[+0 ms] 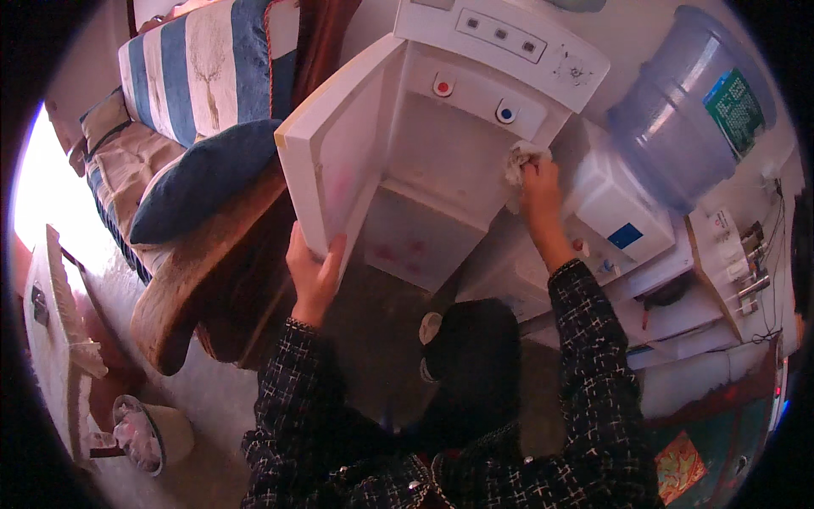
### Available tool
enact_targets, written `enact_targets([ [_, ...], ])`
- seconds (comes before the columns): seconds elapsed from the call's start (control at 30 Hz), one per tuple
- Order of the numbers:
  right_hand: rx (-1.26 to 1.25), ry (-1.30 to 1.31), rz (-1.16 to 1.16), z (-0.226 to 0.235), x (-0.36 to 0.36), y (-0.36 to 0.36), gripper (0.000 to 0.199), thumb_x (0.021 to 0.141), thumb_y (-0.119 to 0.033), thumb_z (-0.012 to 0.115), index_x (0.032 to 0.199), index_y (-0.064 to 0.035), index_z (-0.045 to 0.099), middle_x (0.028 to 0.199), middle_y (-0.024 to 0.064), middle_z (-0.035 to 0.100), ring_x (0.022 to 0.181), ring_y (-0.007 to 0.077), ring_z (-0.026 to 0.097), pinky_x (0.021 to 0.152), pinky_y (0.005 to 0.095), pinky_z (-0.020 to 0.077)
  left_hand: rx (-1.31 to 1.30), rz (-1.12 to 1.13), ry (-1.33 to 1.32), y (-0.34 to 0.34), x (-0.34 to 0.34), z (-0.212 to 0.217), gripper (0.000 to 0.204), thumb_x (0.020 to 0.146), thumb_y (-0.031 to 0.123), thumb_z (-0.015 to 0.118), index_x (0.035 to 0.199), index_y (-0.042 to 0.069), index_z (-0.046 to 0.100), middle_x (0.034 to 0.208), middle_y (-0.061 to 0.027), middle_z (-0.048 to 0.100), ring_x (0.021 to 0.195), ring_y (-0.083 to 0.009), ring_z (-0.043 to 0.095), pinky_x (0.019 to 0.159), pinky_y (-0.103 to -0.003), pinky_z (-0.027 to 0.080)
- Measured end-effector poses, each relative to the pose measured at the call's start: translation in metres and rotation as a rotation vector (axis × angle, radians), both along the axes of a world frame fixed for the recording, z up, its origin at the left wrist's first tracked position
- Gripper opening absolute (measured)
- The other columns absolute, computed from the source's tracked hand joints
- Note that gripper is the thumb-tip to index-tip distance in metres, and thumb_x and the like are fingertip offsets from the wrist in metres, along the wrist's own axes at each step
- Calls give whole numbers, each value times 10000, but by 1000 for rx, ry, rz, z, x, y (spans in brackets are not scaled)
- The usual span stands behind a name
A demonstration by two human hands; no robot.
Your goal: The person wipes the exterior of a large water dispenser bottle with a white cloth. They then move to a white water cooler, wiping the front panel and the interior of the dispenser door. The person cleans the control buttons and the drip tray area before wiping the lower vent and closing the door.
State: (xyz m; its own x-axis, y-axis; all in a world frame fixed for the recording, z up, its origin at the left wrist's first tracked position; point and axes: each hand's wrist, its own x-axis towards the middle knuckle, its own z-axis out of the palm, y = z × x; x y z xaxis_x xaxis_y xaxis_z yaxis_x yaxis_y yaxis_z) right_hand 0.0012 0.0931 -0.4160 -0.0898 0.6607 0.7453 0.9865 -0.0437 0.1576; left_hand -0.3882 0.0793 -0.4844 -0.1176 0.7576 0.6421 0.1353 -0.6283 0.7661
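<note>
A white water dispenser (pixel 424 17) stands in front of me, its door (pixel 352 148) swung out to the left. My left hand (pixel 314 276) grips the lower edge of that door, thumb on one side and fingers on the other. Bunched in my closed right hand (pixel 541 195) is a crumpled whitish cloth (pixel 515 163), held at the right edge of the dispenser's recess. Above the recess sit a red-marked outlet (pixel 443 84) and a blue-marked outlet (pixel 506 111). Reddish smudges show on the white lower panel (pixel 415 242).
Right of the dispenser stands another white unit (pixel 623 204) topped by a large blue water bottle (pixel 678 110). A wooden bench end (pixel 182 297) and a sofa with a dark blue cushion (pixel 203 182) lie left. A lined bin (pixel 174 437) stands lower left.
</note>
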Motion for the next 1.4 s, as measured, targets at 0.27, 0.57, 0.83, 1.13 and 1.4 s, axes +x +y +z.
enact_targets([
  [0.27, -292, 660, 321, -93, -28, -3, 474, 665, 3, 672, 1125, -53, 575, 1143, 142, 530, 1093, 374, 490, 909, 429, 456, -34, 9, -33, 2, 3, -1, 353, 812, 165, 675, 1093, -19, 567, 971, -136, 592, 876, -253, 595, 782, -334, 466],
  [0.57, -275, 70, 364, -138, -139, 86, 570, 684, -54, 688, 1228, -34, 521, 1209, 143, 535, 1149, 356, 482, 938, 422, 454, -3, -6, 33, 1, 7, -7, 465, 770, 204, 705, 1143, -18, 539, 1038, -145, 575, 949, -252, 573, 811, -344, 457],
  [0.83, -385, 1, 277, -165, -157, 116, 296, 757, -93, 626, 1040, -8, 602, 1069, 145, 580, 1038, 334, 530, 858, 404, 477, -56, -25, 32, -2, 9, -17, 561, 721, 216, 739, 1174, -29, 517, 1090, -154, 593, 979, -265, 582, 863, -352, 452],
  [1.13, -386, 56, 131, -162, -122, 69, 161, 743, -111, 606, 882, -39, 646, 930, 122, 620, 962, 298, 558, 843, 389, 476, -112, -42, -19, -3, 5, -27, 531, 752, 288, 724, 1130, -35, 539, 1036, -131, 603, 949, -241, 580, 843, -352, 448],
  [1.4, -421, 72, 47, -150, -61, 12, 146, 730, -100, 613, 860, -41, 645, 949, 111, 616, 1000, 296, 548, 848, 399, 482, -84, -48, -65, -9, 25, -28, 486, 809, 274, 713, 1141, -32, 532, 1076, -94, 573, 996, -211, 545, 886, -350, 419],
])
